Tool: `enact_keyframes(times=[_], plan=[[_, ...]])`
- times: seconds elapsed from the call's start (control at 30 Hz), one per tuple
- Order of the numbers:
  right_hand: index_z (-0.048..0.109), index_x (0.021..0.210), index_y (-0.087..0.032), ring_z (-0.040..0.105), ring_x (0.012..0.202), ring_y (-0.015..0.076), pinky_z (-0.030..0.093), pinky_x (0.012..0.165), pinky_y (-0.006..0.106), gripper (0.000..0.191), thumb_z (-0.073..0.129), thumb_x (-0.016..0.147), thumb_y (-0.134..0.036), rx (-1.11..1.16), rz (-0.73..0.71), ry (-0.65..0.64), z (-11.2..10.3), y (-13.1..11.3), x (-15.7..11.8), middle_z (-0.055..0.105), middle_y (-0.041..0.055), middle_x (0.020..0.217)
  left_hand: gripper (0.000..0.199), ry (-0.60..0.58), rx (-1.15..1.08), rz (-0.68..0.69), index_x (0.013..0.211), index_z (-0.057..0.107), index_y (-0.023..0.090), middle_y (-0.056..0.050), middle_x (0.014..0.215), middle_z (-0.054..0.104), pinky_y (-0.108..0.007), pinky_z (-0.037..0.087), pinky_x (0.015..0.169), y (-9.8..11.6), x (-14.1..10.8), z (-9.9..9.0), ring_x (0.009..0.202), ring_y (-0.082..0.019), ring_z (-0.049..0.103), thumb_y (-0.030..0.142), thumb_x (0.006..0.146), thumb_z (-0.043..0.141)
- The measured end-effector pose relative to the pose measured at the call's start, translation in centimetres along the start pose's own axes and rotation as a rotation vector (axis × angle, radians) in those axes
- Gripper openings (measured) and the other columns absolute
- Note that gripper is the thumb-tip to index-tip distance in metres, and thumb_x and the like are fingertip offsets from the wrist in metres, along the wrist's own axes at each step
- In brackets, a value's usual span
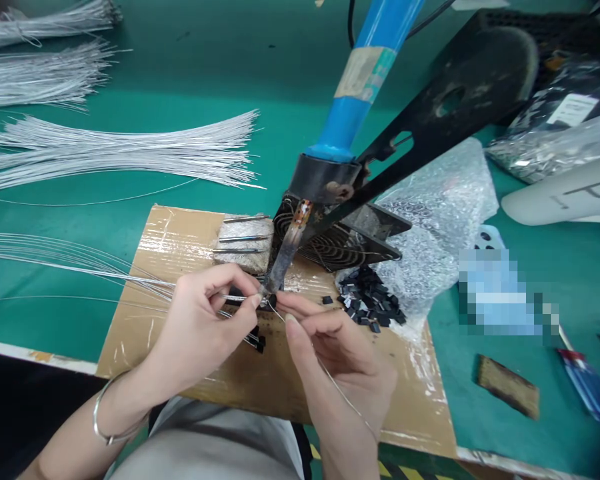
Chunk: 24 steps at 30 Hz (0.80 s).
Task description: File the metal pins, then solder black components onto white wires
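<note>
My left hand (pixel 205 327) is closed, pinching a thin silvery-white wire (pixel 153 281) just under the tip of a blue-handled soldering iron (pixel 347 117). The iron is clamped, pointing downward, in a black metal stand (pixel 415 127). Between the fingers of my right hand (pixel 340 360) runs a strand of solder wire (pixel 347 399), its end reaching the iron's tip. A small black piece (pixel 272 302) sits at that same spot, partly hidden by my fingers. Several wires with black ends (pixel 260 343) lie beneath my left hand.
Cardboard (pixel 180 233) covers the work spot. Around it are a pad with metal rods (pixel 245 243), a round fan grille (pixel 325 247), loose black pieces (pixel 370 300), a bubble-wrap bag (pixel 435 200), wire bundles (pixel 120 150), a brown sponge (pixel 509 385) and a blue-handled tool (pixel 587 387).
</note>
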State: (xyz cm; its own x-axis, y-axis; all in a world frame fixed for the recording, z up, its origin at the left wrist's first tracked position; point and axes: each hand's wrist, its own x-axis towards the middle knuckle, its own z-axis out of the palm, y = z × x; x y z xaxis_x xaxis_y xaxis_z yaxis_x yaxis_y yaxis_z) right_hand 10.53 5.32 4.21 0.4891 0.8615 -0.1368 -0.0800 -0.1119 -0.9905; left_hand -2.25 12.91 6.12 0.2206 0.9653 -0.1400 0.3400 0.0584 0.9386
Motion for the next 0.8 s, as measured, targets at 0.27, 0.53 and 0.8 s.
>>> enact_keyframes(times=[0.27, 0.53, 0.8], plan=[[0.066, 0.074, -0.024, 0.077, 0.102, 0.0152, 0.062, 0.084, 0.023, 0.02, 0.075, 0.091, -0.029, 0.0, -0.038, -0.027, -0.33, 0.61, 0.22, 0.082, 0.0011, 0.106, 0.009, 0.007, 0.003, 0.005, 0.071, 0.068, 0.018, -0.004, 0.076, 0.075, -0.024, 0.04, 0.051, -0.02, 0.08, 0.08, 0.062, -0.014, 0.061, 0.018, 0.078, 0.063], [0.065, 0.074, -0.024, 0.078, 0.102, 0.018, 0.062, 0.088, 0.029, 0.021, 0.074, 0.092, -0.03, -0.026, -0.008, 0.003, -0.05, 0.21, 0.0, 0.082, 0.0033, 0.106, 0.008, 0.005, 0.007, 0.002, 0.07, 0.068, 0.018, -0.004, 0.075, 0.075, -0.024, 0.037, 0.049, -0.12, 0.13, 0.1, 0.063, -0.015, 0.062, 0.017, 0.077, 0.063], [0.065, 0.074, -0.024, 0.078, 0.1, 0.0171, 0.063, 0.086, 0.028, 0.019, 0.074, 0.091, -0.027, -0.009, -0.022, 0.022, 0.18, 0.12, -0.01, 0.082, 0.0016, 0.104, 0.009, 0.003, -0.002, 0.009, 0.07, 0.068, 0.019, -0.004, 0.077, 0.076, -0.023, 0.041, 0.051, -0.04, -0.1, 0.11, 0.064, -0.014, 0.062, 0.016, 0.078, 0.064]])
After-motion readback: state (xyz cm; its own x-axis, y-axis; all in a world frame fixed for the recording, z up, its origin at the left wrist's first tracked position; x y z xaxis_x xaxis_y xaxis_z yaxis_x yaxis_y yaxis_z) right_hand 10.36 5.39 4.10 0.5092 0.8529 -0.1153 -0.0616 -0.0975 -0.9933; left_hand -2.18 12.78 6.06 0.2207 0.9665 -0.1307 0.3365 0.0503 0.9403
